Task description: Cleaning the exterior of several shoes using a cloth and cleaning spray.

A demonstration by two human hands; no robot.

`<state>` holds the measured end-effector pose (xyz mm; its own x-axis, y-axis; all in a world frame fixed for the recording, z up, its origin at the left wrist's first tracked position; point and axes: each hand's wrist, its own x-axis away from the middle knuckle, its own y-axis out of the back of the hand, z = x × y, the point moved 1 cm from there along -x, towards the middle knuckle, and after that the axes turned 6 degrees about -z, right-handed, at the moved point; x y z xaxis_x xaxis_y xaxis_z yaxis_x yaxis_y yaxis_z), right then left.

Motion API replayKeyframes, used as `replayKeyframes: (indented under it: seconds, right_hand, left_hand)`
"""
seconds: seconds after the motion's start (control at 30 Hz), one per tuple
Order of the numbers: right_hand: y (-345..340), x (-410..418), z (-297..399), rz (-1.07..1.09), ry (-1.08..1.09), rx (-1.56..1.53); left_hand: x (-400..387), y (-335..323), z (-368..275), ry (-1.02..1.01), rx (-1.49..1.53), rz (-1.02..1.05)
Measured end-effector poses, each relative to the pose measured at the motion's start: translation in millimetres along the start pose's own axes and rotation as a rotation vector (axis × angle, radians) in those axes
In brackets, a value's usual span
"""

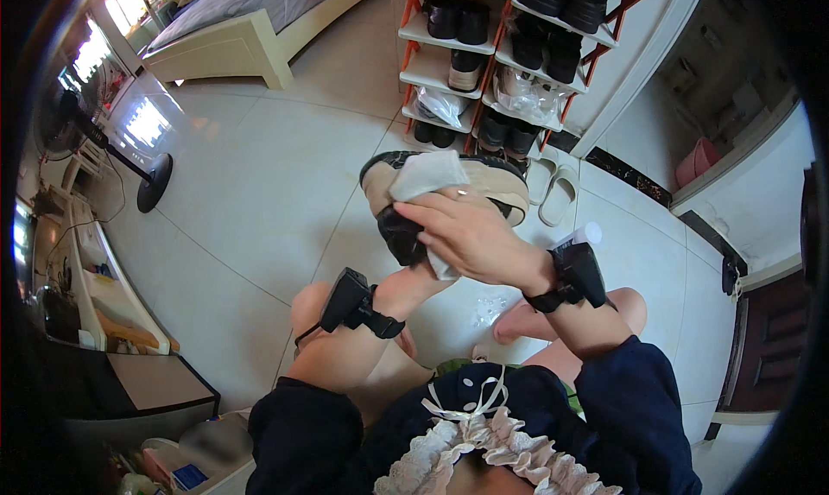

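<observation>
A beige and black shoe (pixel 379 187) is off the floor in front of me, tilted on its side. My right hand (pixel 473 236) presses a folded white cloth (pixel 431 173) against it, fingers bent over the cloth. The cloth's lower end (pixel 443 267) hangs below my fingers. My left hand (pixel 429 280) reaches up under the shoe and supports it; its fingers are hidden behind the shoe, the cloth and my right hand. Each wrist wears a strapped black device. A white-capped bottle (pixel 588 234) shows partly behind the right wrist device.
Wet foam (pixel 495 310) lies on the tiled floor between my feet. Ahead stands a shoe rack (pixel 424 67) holding several shoes, with pale slippers (pixel 558 194) beside it. A standing fan (pixel 154 183) and a bed (pixel 214 48) are to the left. An open bin (pixel 223 479) sits lower left.
</observation>
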<state>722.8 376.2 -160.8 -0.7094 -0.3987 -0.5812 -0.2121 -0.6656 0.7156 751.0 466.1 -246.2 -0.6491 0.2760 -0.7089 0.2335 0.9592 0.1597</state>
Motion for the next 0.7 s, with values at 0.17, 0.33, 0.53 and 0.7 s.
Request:
replayKeyframes:
  seconds: [0.17, 0.33, 0.53, 0.7]
  right_hand:
    - [25, 41, -27, -0.098, -0.059, -0.012]
    - [20, 111, -109, -0.265, -0.540, 0.012]
    - [49, 70, -75, -0.983, -0.621, -0.382]
    - [8, 31, -84, -0.606, -0.595, -0.267]
  left_hand:
    - [-7, 7, -10, 0.050, -0.238, 0.039]
    - [-13, 10, -5, 0.145, -0.265, -0.023]
    - [-32, 14, -6, 0.072, -0.326, -0.055]
    - [-25, -1, -7, -0.195, -0.510, 0.041]
